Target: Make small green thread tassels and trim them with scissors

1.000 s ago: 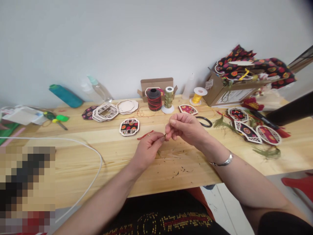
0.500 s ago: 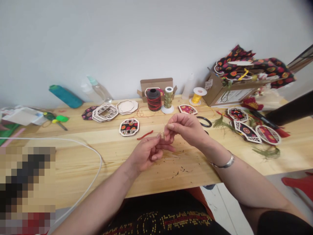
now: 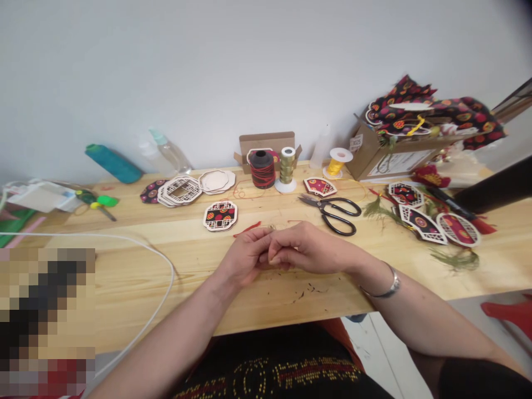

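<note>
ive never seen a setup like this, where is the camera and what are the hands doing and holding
There is no machine: these are a person's bare left hand and bare right hand, seen from a camera worn on the head, looking forward and down. On the pale wooden table are black-handled metal scissors, a short red cord, a dark patterned ornament with a pale lattice frame and a black-and-red thread spool. A brown cardboard box stands at the right. The hands meet, hiding whatever may be between them, so I cannot tell what is held.
</note>
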Available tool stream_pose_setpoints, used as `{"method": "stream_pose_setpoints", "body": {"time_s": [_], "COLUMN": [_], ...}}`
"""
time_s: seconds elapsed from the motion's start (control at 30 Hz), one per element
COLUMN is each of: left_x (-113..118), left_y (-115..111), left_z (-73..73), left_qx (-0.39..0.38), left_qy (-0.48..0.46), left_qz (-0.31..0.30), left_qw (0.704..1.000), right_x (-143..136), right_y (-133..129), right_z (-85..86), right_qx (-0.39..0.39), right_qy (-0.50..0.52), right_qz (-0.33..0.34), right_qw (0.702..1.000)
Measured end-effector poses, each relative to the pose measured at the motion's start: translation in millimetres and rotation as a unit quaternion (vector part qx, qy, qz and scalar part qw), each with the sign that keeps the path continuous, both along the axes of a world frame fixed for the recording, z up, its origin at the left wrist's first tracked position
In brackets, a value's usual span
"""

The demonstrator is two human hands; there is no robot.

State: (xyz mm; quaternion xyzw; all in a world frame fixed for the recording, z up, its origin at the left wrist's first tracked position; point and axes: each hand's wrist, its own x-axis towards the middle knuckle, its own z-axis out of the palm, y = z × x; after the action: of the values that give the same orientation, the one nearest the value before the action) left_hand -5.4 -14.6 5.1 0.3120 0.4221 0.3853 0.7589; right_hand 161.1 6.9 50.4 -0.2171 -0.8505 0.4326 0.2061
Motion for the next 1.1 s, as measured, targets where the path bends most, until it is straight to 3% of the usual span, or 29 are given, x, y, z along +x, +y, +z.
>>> {"method": "stream_pose_setpoints", "body": {"time_s": [0.23,0.67,1.1], "left_x": [0,0,0], "left_y": [3,5,5], "left_z": [3.7,3.4,5.6], "left_qx": [-0.015,-0.017,-0.017], "left_qy": [0.002,-0.006,0.030], "left_qz": [0.017,0.045,0.037], "left_qw": [1.000,0.999,0.999], "right_x": [-2,-9,-16], "right_y": [-3,-7,-14], "right_z": [1.7,-4.5,-9.2], "right_qx": [-0.032,-0.174,-0.207], "right_qy": [-0.028,-0.083,-0.140], "right_qz": [0.047,0.158,0.225], "right_qw": [0.998,0.968,0.942]}}
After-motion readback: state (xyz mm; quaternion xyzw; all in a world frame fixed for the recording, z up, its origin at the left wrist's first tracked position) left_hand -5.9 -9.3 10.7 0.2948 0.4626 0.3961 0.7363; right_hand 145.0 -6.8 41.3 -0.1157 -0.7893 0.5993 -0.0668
